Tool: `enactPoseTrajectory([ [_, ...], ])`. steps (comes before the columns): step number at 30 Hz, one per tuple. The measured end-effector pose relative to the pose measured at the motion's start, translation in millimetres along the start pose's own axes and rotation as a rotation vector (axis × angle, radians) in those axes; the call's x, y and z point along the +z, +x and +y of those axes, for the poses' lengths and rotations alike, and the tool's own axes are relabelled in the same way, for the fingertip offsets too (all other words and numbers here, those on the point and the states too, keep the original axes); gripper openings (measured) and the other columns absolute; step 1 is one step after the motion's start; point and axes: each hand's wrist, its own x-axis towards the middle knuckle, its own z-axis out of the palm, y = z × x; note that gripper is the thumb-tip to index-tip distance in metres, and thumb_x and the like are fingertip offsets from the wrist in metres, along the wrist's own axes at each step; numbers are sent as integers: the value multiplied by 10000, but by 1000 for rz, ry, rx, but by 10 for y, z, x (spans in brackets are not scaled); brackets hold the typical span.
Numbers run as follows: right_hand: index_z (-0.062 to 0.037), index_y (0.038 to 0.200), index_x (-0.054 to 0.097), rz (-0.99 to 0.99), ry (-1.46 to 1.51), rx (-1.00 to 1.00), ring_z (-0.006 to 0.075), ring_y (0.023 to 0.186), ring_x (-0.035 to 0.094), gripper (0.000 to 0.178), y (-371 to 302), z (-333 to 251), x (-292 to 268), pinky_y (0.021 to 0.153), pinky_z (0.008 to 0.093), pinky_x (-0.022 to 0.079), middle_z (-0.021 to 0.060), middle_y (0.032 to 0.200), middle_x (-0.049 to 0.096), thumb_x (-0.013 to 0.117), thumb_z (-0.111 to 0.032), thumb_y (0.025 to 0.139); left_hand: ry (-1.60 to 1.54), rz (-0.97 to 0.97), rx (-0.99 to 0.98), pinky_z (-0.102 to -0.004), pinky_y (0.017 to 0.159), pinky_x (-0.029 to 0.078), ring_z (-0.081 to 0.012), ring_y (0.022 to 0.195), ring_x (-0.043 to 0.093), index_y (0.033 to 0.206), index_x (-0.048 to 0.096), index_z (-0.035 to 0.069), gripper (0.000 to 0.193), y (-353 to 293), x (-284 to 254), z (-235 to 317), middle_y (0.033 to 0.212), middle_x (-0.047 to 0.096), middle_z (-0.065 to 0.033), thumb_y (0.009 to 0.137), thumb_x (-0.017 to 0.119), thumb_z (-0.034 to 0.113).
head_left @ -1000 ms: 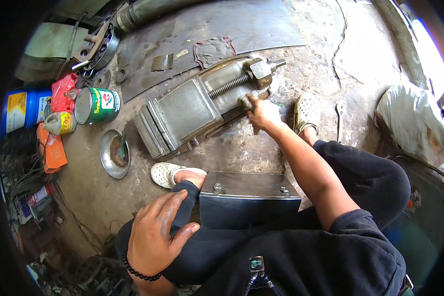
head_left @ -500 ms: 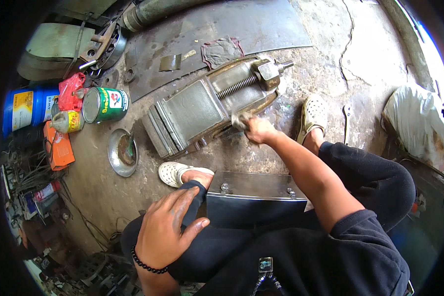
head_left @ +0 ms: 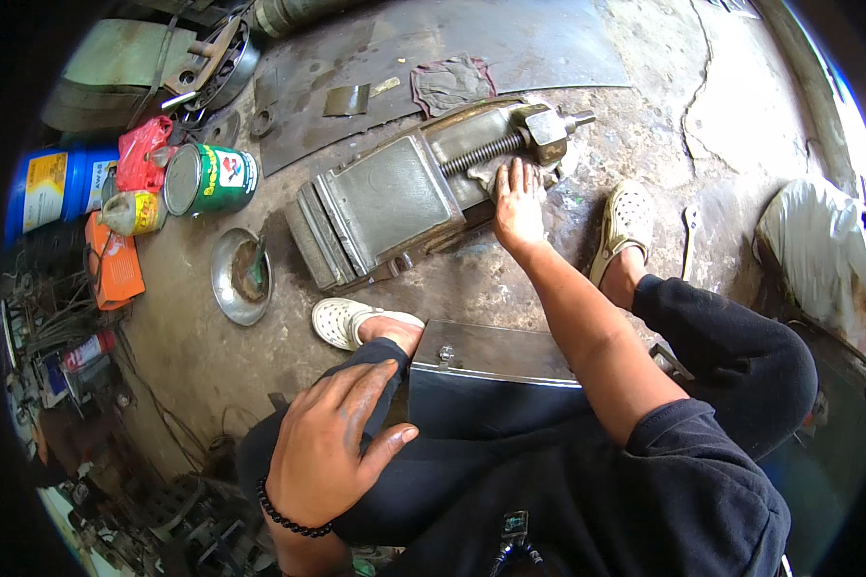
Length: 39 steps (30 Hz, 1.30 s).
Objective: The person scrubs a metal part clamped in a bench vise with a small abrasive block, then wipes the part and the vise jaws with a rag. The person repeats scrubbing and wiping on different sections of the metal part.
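Note:
A heavy grey machine vise (head_left: 385,197) lies aslant on the floor in front of me, its threaded screw (head_left: 486,156) and square end block at the far right. My right hand (head_left: 520,204) presses a pale crumpled rag (head_left: 484,173) against the vise body just below the screw. Its fingers lie fairly straight over the cloth, which shows at both sides of them. Over my left knee, my left hand (head_left: 325,447) rests with thumb apart and palm down, holding nothing.
A metal bowl (head_left: 223,302) with a green-handled brush stands left of the vise, near a green can (head_left: 197,192) and blue buckets (head_left: 53,192). Beyond lie a dark cloth (head_left: 452,85) and sheet metal. A latched metal box (head_left: 496,394) sits between my legs; a wrench (head_left: 690,240) lies right.
My right hand has moved with the rag from the vise's near side up onto its body by the screw, its fingers straightening. The left hand has barely moved.

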Motion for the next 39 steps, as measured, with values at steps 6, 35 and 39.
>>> enactPoseTrajectory([
  [6,-14,1532,379,-76,6,-209,374,1529,238,620,-106,-74,3,1263,480,170,187,1649,270,461,-87,922,-13,-93,8,-470,973,479,-414,1127,624,1325,602,4,586,5,-9,24,1247,646,-220,843,783,284],
  [35,-154,1537,417,-239,66,-377,337,1537,232,585,67,-198,-283,1235,539,200,124,1655,281,463,-129,954,34,-130,50,-435,912,479,-340,1065,629,1330,606,41,552,121,88,149,1207,653,-155,895,722,359],
  [39,-118,1524,426,-320,-39,-435,347,1526,257,576,-61,-112,-279,1242,516,197,128,1638,317,463,-125,949,50,-126,52,-453,915,485,-360,1062,630,1339,594,39,551,146,76,141,1207,651,-168,898,718,346],
])
